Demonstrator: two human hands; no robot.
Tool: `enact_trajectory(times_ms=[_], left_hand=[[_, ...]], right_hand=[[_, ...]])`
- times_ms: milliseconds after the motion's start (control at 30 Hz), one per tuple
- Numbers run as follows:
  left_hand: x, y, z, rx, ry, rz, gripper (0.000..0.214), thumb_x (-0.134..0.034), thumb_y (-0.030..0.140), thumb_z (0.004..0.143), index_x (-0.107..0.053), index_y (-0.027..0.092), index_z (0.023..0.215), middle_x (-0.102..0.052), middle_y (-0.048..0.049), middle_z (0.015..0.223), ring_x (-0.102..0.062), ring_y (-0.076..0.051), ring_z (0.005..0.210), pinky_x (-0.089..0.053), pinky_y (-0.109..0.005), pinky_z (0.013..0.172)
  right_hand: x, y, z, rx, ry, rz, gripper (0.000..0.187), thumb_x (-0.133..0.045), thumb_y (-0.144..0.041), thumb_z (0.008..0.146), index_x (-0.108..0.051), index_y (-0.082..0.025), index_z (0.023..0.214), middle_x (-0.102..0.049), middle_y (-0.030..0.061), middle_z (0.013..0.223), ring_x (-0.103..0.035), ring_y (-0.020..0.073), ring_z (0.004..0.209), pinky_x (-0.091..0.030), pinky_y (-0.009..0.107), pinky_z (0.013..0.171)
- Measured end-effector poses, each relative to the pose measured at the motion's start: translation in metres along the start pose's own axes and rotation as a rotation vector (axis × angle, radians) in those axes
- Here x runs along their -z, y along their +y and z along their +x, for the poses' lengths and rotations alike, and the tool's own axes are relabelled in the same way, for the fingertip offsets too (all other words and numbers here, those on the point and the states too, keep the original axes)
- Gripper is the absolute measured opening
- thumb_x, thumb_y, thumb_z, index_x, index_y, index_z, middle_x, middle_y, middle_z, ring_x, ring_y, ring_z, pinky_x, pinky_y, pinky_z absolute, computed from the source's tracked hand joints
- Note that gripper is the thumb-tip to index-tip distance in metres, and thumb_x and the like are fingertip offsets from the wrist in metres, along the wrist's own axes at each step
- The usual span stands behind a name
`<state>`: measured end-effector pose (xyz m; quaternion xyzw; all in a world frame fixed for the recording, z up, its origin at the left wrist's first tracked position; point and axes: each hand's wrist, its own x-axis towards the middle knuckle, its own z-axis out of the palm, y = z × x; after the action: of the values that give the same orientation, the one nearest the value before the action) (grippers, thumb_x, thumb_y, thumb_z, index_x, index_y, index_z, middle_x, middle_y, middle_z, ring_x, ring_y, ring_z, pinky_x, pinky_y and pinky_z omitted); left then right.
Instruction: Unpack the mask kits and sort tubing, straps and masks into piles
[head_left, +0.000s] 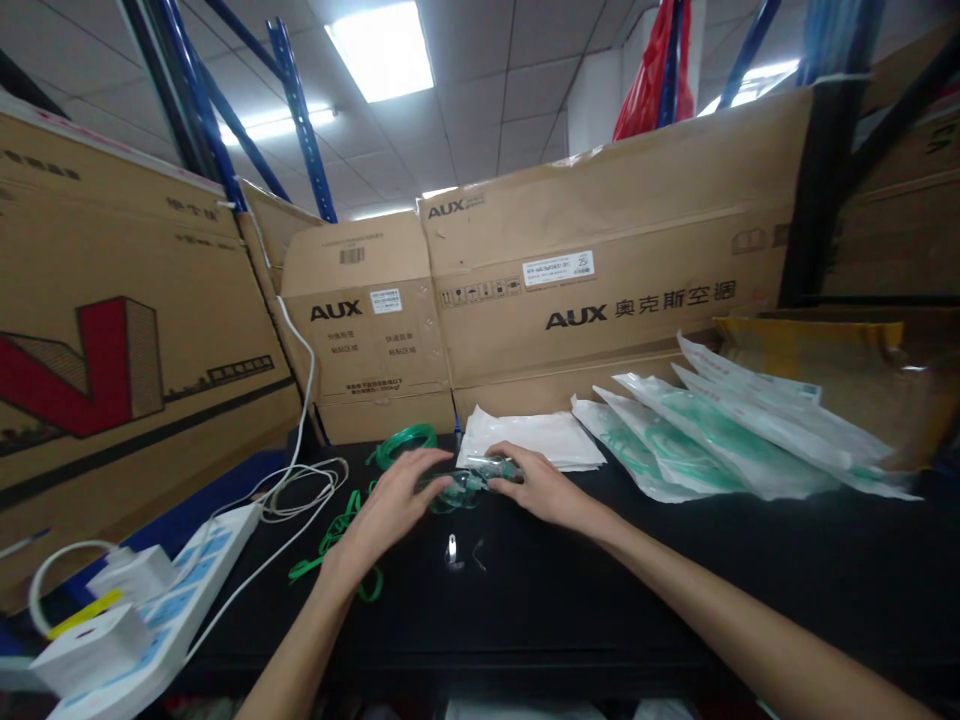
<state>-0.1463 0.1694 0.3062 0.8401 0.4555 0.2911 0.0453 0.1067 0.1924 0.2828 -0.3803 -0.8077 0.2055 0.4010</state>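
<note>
My left hand (401, 495) curls its fingers and thumb around one side of a clear, green-tinted plastic piece (463, 490) above the black table. From the other side, my right hand (536, 482) is closed on a clear plastic part (496, 467) at the end of that piece. Its exact shape is blurred and partly covered by my fingers. On the table just below lie a small shiny metal strip (451, 548) and a thin, small bit (479, 554). Green flat straps (341, 525) lie beside my left forearm, and a coil of green tubing (405, 442) sits behind my left hand.
White sheets or bags (532, 440) lie behind my right hand. Several clear-and-white packets with green tubing (697, 440) lean at the right. A white power strip (172, 620) with cables is at the left. Cardboard panels (600, 250) wall the table's back and left.
</note>
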Motion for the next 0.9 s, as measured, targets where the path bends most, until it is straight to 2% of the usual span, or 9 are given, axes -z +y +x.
enact_trajectory(times_ms=[167,367,467,567,767,900], left_hand=[[0.0,-0.025,0.016,0.005,-0.087,-0.034,0.026,-0.061,0.036,0.097,-0.075,0.025,0.116,-0.075,-0.0046,0.119,-0.067,-0.025,0.114,-0.047,-0.034,0.102],[-0.004,-0.03,0.014,-0.008,-0.095,-0.116,0.024,-0.063,0.037,0.096,-0.079,0.025,0.111,-0.077,-0.0029,0.116,-0.069,-0.023,0.111,-0.048,-0.029,0.099],[-0.005,-0.032,0.015,-0.014,-0.101,-0.146,0.024,-0.063,0.037,0.096,-0.08,0.025,0.11,-0.077,-0.0025,0.117,-0.069,-0.023,0.112,-0.047,-0.028,0.099],[-0.006,-0.033,0.015,-0.007,-0.093,-0.157,0.025,-0.063,0.036,0.095,-0.08,0.025,0.11,-0.078,-0.0029,0.117,-0.07,-0.023,0.111,-0.048,-0.027,0.097],[-0.01,-0.031,0.012,0.035,-0.056,-0.128,0.028,-0.062,0.039,0.095,-0.08,0.024,0.111,-0.078,-0.0049,0.114,-0.07,-0.024,0.106,-0.048,-0.029,0.093],[-0.01,-0.03,0.012,0.018,-0.06,-0.129,0.028,-0.061,0.038,0.096,-0.079,0.024,0.111,-0.078,-0.0051,0.114,-0.069,-0.024,0.108,-0.048,-0.029,0.095]], right_hand=[[-0.018,0.009,0.016,0.001,-0.009,-0.035,0.033,-0.071,-0.021,0.085,-0.067,-0.018,0.118,-0.074,0.0094,0.113,-0.068,0.0256,0.106,-0.049,0.036,0.094],[-0.029,0.02,0.012,-0.057,0.022,-0.105,0.047,-0.07,-0.025,0.087,-0.064,-0.015,0.132,-0.069,0.0161,0.133,-0.06,0.0314,0.128,-0.043,0.044,0.109],[-0.032,0.022,0.013,-0.094,0.023,-0.126,0.049,-0.07,-0.03,0.088,-0.065,-0.011,0.133,-0.069,0.0188,0.131,-0.061,0.0344,0.127,-0.044,0.046,0.108],[-0.029,0.019,0.012,-0.085,-0.006,-0.12,0.048,-0.07,-0.031,0.088,-0.067,-0.013,0.132,-0.073,0.0168,0.126,-0.064,0.0345,0.122,-0.046,0.046,0.105],[-0.017,0.009,0.004,0.008,-0.088,-0.059,0.039,-0.073,-0.025,0.085,-0.073,-0.018,0.123,-0.077,0.0092,0.117,-0.071,0.0282,0.108,-0.051,0.038,0.098],[-0.021,0.009,0.003,0.037,-0.079,-0.048,0.039,-0.071,-0.02,0.085,-0.072,-0.018,0.124,-0.077,0.0093,0.118,-0.07,0.0273,0.111,-0.049,0.038,0.101]])
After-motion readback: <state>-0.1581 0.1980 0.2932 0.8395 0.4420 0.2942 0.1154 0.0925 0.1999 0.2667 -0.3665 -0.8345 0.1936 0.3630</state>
